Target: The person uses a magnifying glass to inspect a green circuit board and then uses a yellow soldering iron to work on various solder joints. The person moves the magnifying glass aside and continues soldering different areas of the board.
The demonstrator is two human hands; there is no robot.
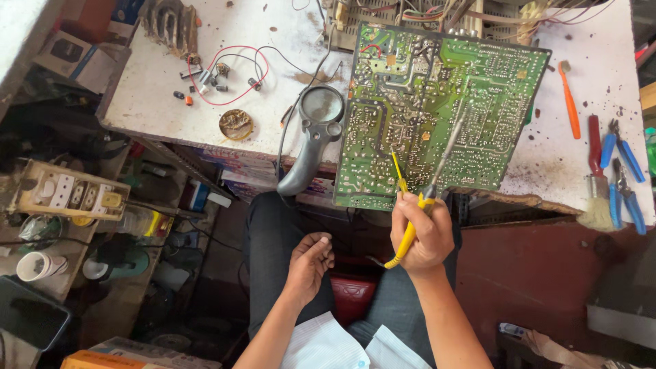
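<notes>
Yellow-handled soldering iron [410,219] in right hand [425,236], over green circuit board [437,109].

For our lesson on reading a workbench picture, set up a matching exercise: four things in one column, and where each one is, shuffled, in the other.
Things:
1. circuit board
2. magnifying glass
3. paintbrush
4. left hand

Places:
A. on the person's lap, holding nothing
B. right end of the bench, beside blue-handled pliers
C. just left of the green board
D. under the tips of the tools in the right hand

Pairs: 1-D, 2-C, 3-B, 4-A
</notes>
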